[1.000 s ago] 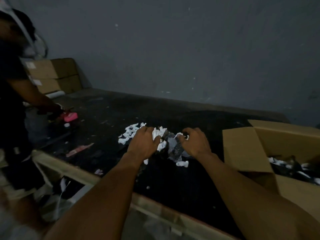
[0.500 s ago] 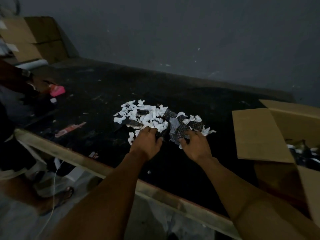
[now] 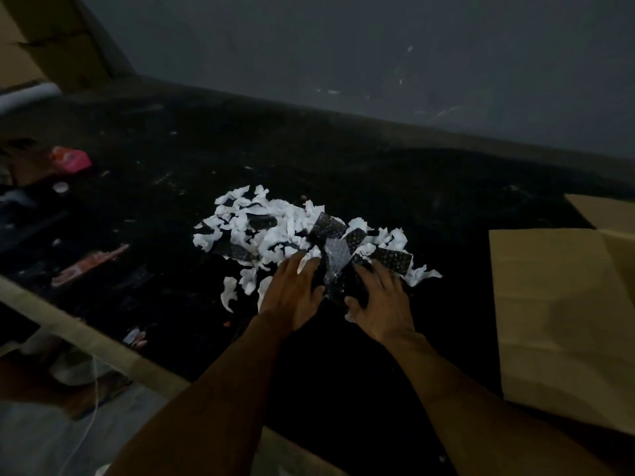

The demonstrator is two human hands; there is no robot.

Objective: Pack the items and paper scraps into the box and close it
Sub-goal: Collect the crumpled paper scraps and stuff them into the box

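A heap of white paper scraps (image 3: 275, 228) mixed with dark bubble-wrap pieces (image 3: 328, 228) lies on the black table (image 3: 343, 166). My left hand (image 3: 292, 297) rests palm down on the near edge of the heap, fingers spread. My right hand (image 3: 381, 300) lies beside it, fingers apart over dark bubble wrap. A clear bubble-wrap piece (image 3: 335, 259) stands between the two hands. The open cardboard box (image 3: 563, 304) stands at the right, its flap facing me; its inside is out of view.
A pink object (image 3: 70, 159) and a reddish flat wrapper (image 3: 89, 264) lie at the table's left. Stacked cardboard boxes (image 3: 55, 46) sit at the far left corner against the grey wall. The table's pale front edge (image 3: 103, 345) runs diagonally below my arms.
The view has tilted down and right, so the other person has left the frame. Both hands have flattened and spread their fingers at the near edge of the heap.
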